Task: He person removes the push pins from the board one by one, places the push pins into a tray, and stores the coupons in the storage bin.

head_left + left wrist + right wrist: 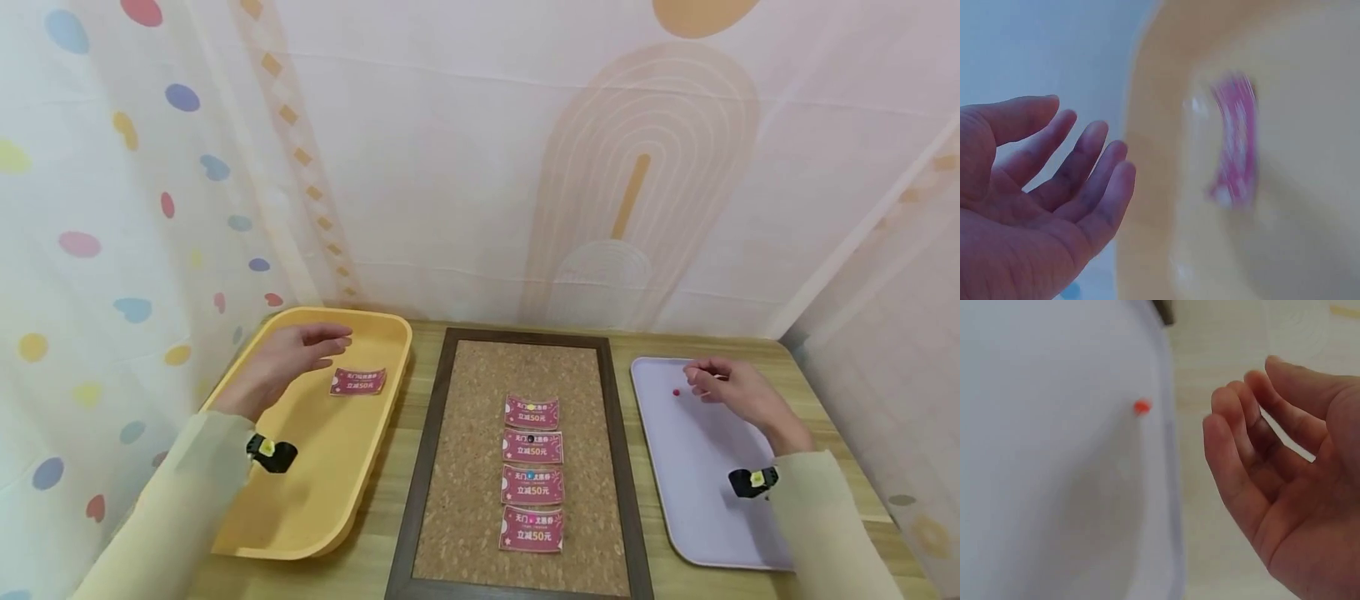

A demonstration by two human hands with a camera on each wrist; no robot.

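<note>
Over the yellow tray (315, 467) my left hand (288, 362) hovers with loosely bent fingers and nothing in them. A pink coupon (357, 382) lies in that tray, just right of the fingertips; it looks curved and blurred in the left wrist view. My right hand (731, 387) is above the far part of the lavender tray (705, 483), its fingers relaxed and holding nothing. One small red pushpin (677, 392) sits in this tray, left of the right fingertips. Between the trays, several pink coupons (532, 485) are in a column on the cork board (465, 467), each with a coloured pin on it.
The cork board has a dark wooden frame (437, 417) and lies on a wood-grain table (652, 517). A patterned curtain (450, 167) closes off the back and both sides. Each wrist wears a small black camera (273, 454).
</note>
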